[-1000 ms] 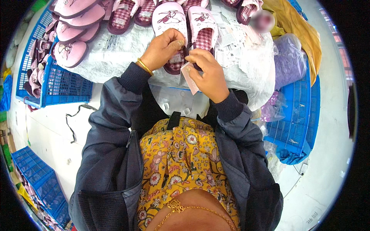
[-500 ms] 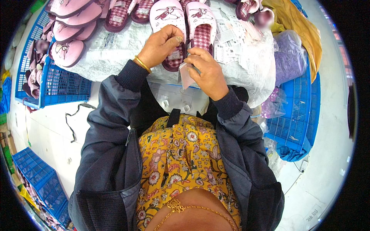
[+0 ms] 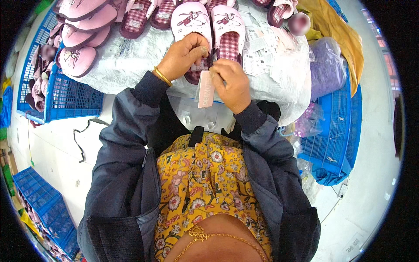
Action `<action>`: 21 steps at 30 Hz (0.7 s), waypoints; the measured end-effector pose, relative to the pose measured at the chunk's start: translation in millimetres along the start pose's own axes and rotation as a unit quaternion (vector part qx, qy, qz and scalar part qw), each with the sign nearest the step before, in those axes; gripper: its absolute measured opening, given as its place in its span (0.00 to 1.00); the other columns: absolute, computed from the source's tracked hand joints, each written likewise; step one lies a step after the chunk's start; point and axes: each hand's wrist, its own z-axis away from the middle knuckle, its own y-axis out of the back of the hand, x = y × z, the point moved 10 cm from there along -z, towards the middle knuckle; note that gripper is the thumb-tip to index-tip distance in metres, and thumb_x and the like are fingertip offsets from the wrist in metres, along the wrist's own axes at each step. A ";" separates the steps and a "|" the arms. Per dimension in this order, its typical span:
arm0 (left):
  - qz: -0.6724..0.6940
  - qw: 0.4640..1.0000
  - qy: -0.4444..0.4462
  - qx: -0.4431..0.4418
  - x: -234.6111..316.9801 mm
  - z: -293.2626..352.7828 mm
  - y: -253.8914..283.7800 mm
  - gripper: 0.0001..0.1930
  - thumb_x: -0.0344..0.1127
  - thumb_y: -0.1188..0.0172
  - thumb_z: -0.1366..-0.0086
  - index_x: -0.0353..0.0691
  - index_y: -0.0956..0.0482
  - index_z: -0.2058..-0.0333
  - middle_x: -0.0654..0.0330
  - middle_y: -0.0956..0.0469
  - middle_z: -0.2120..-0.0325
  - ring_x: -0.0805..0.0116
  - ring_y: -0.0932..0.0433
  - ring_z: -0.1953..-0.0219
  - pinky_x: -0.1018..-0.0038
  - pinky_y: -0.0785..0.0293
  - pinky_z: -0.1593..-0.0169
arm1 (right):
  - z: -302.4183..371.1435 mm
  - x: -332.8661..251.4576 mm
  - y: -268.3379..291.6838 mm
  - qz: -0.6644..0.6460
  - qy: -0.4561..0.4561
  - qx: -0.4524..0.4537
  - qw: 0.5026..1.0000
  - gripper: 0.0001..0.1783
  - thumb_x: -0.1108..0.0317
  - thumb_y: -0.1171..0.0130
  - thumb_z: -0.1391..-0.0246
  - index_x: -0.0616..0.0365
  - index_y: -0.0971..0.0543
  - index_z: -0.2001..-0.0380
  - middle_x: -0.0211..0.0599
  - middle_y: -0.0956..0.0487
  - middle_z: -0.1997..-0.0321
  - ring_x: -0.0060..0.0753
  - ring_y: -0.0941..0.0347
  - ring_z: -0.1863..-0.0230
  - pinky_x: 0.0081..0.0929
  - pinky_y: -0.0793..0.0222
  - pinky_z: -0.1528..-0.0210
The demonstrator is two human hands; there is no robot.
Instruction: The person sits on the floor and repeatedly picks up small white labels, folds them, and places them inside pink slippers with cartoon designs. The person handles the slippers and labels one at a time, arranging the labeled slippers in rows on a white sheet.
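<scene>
Two pale pink slippers with a printed cartoon figure and burgundy checked insoles lie side by side on the plastic-wrapped bundle. My left hand [image 3: 185, 56] is closed at the opening of the left slipper [image 3: 190, 22], its fingertips pinching the inner edge; whether a thin cord is also in them cannot be made out. My right hand [image 3: 233, 85] is closed on a pale pink folded card tag [image 3: 206, 90] at the heel of the right slipper [image 3: 228, 28]. The tag hangs down toward me between the hands. Its upper end is hidden by my fingers.
The plastic-wrapped bundle [image 3: 126, 61] bears stacked slippers [image 3: 78, 61] at left, and paper tags [image 3: 257, 48] at right. Blue crates stand at left [image 3: 74, 105], lower left [image 3: 43, 201] and right [image 3: 327, 144]. Purple bagged goods [image 3: 327, 65] lie at the right.
My right hand has moved slightly left and down, and the tag has turned to show its printed face. My left hand has shifted a little down, still at the left slipper.
</scene>
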 end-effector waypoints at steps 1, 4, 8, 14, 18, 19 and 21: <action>-0.009 1.000 -0.003 -0.007 2.9 0.6 -0.7 0.04 0.32 0.47 0.29 0.38 0.27 0.61 0.70 0.29 0.72 0.83 0.34 0.73 0.84 0.36 0.69 | -0.7 7.9 3.7 -0.023 -0.039 0.024 0.999 0.06 0.75 0.36 0.53 0.60 0.21 0.69 0.38 0.22 0.63 0.42 0.24 0.62 0.35 0.27 0.59; 0.017 0.999 0.025 -0.033 -0.4 0.7 -1.3 0.05 0.31 0.45 0.30 0.38 0.22 0.60 0.70 0.28 0.71 0.84 0.33 0.72 0.84 0.35 0.67 | -7.0 28.1 3.7 -0.081 -0.139 0.021 0.987 0.05 0.75 0.37 0.50 0.61 0.22 0.68 0.41 0.22 0.63 0.44 0.23 0.64 0.34 0.27 0.62; -0.020 0.997 -0.021 -0.066 7.3 -0.3 -2.8 0.06 0.27 0.45 0.32 0.36 0.20 0.59 0.69 0.25 0.68 0.82 0.28 0.64 0.82 0.30 0.58 | -15.0 26.3 4.2 -0.072 -0.120 0.025 0.990 0.06 0.75 0.38 0.49 0.61 0.21 0.67 0.42 0.22 0.63 0.44 0.23 0.64 0.33 0.27 0.62; 0.053 0.996 -0.006 -0.065 -1.5 -2.4 -5.6 0.08 0.23 0.43 0.36 0.34 0.24 0.58 0.67 0.24 0.65 0.81 0.26 0.63 0.81 0.28 0.56 | -13.9 29.9 -0.3 -0.073 -0.122 0.016 0.990 0.06 0.76 0.38 0.49 0.60 0.21 0.66 0.41 0.22 0.63 0.44 0.23 0.64 0.33 0.27 0.62; 0.051 0.995 0.013 -0.079 -4.9 -1.6 -7.2 0.09 0.20 0.44 0.38 0.37 0.28 0.59 0.69 0.28 0.65 0.83 0.28 0.63 0.82 0.29 0.55 | -13.6 28.8 -1.3 -0.071 -0.121 0.015 0.990 0.06 0.76 0.37 0.49 0.60 0.20 0.66 0.40 0.21 0.63 0.43 0.23 0.64 0.33 0.27 0.62; 0.044 0.996 0.014 -0.077 -4.3 -1.9 -7.8 0.09 0.20 0.44 0.38 0.37 0.28 0.60 0.69 0.28 0.65 0.83 0.29 0.63 0.83 0.29 0.55 | -13.1 29.0 -1.6 -0.071 -0.124 0.014 0.990 0.06 0.76 0.37 0.49 0.60 0.20 0.66 0.40 0.21 0.63 0.43 0.23 0.65 0.33 0.27 0.62; 0.056 0.996 -0.003 -0.064 -4.9 -3.1 -6.5 0.08 0.22 0.41 0.38 0.37 0.26 0.60 0.69 0.27 0.68 0.82 0.28 0.65 0.83 0.28 0.58 | -13.8 28.3 -1.6 -0.071 -0.125 0.012 0.990 0.06 0.76 0.37 0.49 0.60 0.20 0.66 0.40 0.21 0.63 0.42 0.23 0.65 0.33 0.27 0.62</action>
